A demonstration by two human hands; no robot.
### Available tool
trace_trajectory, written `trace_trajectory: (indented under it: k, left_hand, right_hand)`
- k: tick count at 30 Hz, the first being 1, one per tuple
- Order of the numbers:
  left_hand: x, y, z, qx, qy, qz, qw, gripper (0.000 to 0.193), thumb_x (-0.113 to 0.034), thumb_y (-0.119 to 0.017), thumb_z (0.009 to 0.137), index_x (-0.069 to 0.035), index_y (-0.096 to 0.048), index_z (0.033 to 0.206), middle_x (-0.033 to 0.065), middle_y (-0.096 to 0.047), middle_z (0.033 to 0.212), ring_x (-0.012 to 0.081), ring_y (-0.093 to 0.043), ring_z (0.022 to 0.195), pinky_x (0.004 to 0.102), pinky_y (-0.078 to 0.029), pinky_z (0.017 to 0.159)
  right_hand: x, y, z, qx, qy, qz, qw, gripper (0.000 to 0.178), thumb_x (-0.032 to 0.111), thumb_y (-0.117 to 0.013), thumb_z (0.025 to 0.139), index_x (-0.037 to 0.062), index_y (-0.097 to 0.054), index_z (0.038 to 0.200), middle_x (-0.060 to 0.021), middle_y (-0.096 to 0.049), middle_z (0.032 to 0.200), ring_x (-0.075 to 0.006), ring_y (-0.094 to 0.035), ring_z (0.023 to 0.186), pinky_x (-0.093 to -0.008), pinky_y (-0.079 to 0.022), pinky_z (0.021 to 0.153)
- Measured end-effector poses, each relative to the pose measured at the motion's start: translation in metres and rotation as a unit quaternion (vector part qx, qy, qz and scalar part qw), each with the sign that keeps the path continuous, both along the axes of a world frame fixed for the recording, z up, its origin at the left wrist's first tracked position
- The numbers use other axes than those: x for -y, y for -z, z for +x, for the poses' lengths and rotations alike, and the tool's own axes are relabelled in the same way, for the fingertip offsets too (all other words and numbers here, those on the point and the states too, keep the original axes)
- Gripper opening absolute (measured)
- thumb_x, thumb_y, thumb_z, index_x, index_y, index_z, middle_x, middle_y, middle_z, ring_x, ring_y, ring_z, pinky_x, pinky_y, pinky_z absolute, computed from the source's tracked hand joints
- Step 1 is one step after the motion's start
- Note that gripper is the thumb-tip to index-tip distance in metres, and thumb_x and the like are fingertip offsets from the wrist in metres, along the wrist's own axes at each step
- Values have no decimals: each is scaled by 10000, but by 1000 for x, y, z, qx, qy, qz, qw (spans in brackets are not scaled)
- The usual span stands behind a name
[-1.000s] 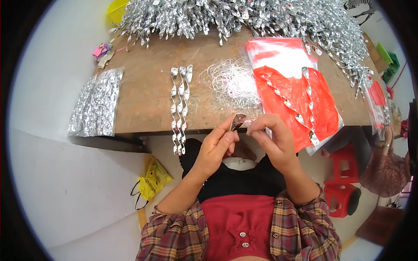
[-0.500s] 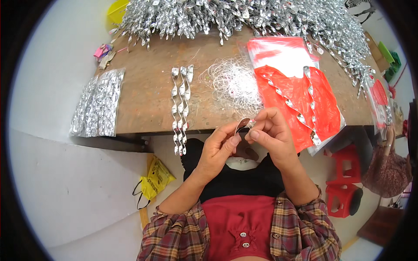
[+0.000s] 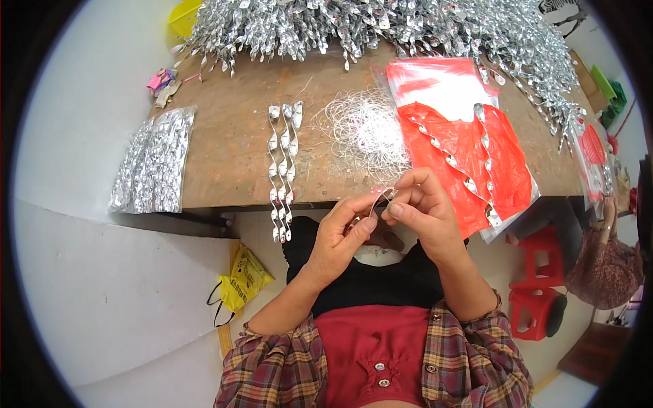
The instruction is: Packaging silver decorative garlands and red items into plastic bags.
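In front of my chest, just off the table's near edge, both hands pinch a thin silver strip (image 3: 379, 197) that arches between them. My left hand (image 3: 340, 234) has it between thumb and fingers. My right hand (image 3: 427, 212) grips its other end, where fingertips partly hide it. Three twisted silver spiral strips (image 3: 283, 163) lie side by side left of my hands, their lower ends past the table edge. Beyond my hands sits a tangle of thin white string (image 3: 367, 132). To the right, two more spirals (image 3: 469, 183) rest on a red plastic bag (image 3: 507, 170).
A heap of silver spirals (image 3: 381, 27) covers the back of the wooden table (image 3: 231, 149). At the left edge lies a clear bag of silver spirals (image 3: 153, 163). A yellow bag (image 3: 243, 279) is on the floor; red stools (image 3: 537, 306) and another person (image 3: 605, 272) are right.
The strip between my hands has turned from showing a flat, shiny face to a thin curved edge. My hands have barely shifted.
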State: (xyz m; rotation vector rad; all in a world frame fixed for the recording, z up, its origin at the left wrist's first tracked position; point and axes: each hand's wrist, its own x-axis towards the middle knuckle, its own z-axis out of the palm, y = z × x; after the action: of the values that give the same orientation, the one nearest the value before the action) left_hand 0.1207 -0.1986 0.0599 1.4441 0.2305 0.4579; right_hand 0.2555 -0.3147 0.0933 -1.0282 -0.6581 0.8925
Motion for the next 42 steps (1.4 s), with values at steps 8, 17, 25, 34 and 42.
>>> trace_trajectory:
  k: [8,17,25,34,42]
  left_hand:
    - [-2,6,1,51,3,99,994,324,-138,-553,920,-29,-508,1222,21,-558,1007,69,-483,794,209,-407,689]
    - [3,2,-3,21,-4,-34,999,345,-144,-559,920,-31,-491,1239,16,-570,1000,71,-485,786,211,-411,698]
    - [2,0,-2,20,-3,-37,999,335,-151,-559,922,-33,-497,1230,7,-571,985,65,-476,772,209,-408,691]
    - [-2,7,0,45,2,32,998,316,-85,-577,898,-27,-522,1204,24,-543,1038,89,-508,883,224,-414,769]
    - [-3,2,-5,36,32,-17,999,298,-78,-619,864,-43,-569,1156,35,-558,991,119,-559,929,255,-452,804]
  right_hand:
    - [0,3,3,-16,-15,3,1000,290,36,-612,854,56,-456,1098,-55,-617,821,-118,-608,780,-238,-488,709]
    - [1,0,0,-37,-17,-10,999,305,57,-624,854,63,-457,1109,-52,-620,809,-115,-602,762,-241,-479,700]
    - [1,1,0,-38,-14,-6,999,311,53,-619,856,60,-455,1120,-43,-608,796,-115,-594,766,-247,-472,706]
    - [1,3,3,-31,-22,-11,999,309,57,-619,857,60,-458,1120,-43,-611,802,-111,-603,758,-240,-483,701]
    - [2,9,8,-47,-100,-22,994,205,63,-614,862,39,-504,1033,-47,-621,824,-112,-608,769,-240,-488,710]
